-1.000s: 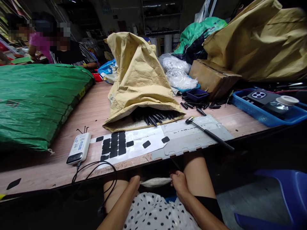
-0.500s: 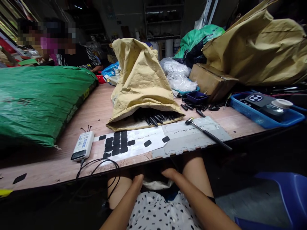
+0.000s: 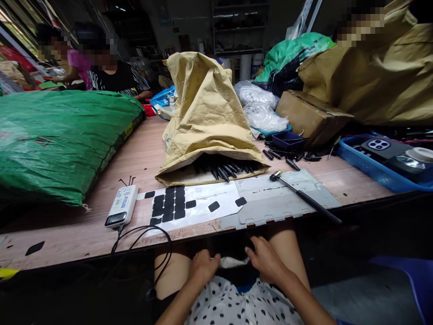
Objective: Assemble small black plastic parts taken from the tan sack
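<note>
Below the table edge, both my hands are at a whitish bag (image 3: 233,262) between my knees. My left hand (image 3: 204,265) has its fingers curled at the bag's left rim, and my right hand (image 3: 265,258) pinches at the right rim. Most of the bag is hidden in the dark under the table. On the table above stands a tan paper sack (image 3: 206,113), its mouth facing me with several black pen-like parts (image 3: 223,170) inside. In front of it lie a white sheet with black rounded stickers (image 3: 169,205) and a small hammer (image 3: 304,196) on a grey board (image 3: 270,207).
A green sack (image 3: 61,144) fills the left side, beside a white power bank (image 3: 122,205) with a black cable (image 3: 162,230). A blue basket (image 3: 368,164) holding a phone and jar stands right, near a cardboard box (image 3: 311,115). People sit across the table; a blue stool (image 3: 416,280) is at right.
My hands have come up from under the table edge into view, with the whitish bag's rim between them. The camera view has shifted slightly left.
</note>
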`<state>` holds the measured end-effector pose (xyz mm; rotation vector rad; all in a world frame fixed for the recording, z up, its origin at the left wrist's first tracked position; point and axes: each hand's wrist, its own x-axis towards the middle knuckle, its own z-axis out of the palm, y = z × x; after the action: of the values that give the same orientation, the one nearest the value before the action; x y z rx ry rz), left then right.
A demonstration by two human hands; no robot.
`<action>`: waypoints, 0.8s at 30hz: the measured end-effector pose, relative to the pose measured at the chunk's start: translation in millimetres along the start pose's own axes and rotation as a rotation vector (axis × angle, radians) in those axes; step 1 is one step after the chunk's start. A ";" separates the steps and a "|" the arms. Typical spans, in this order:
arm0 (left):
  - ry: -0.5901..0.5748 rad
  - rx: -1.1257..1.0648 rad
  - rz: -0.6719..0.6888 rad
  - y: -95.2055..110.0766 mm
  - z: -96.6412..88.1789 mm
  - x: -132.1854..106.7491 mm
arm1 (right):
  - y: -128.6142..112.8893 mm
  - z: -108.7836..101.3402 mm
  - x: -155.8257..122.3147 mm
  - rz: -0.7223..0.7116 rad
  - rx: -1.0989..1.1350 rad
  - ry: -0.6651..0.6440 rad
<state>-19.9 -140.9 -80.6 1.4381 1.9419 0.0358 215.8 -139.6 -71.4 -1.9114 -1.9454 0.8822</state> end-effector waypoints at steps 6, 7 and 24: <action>-0.161 -0.060 0.359 69.7 -60.0 -43.6 | 10.3 -94.7 -11.5 -0.226 0.214 0.307; -0.093 -0.109 0.375 87.6 -71.3 -35.6 | 15.5 -111.3 -0.1 -0.194 0.178 0.475; 0.506 0.256 0.853 150.5 -137.6 95.8 | 68.0 -127.9 85.7 0.056 -0.438 0.880</action>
<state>16.6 48.8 35.2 2.5269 1.5668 0.6063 337.9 -31.0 -30.9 -2.0547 -1.5749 -0.4021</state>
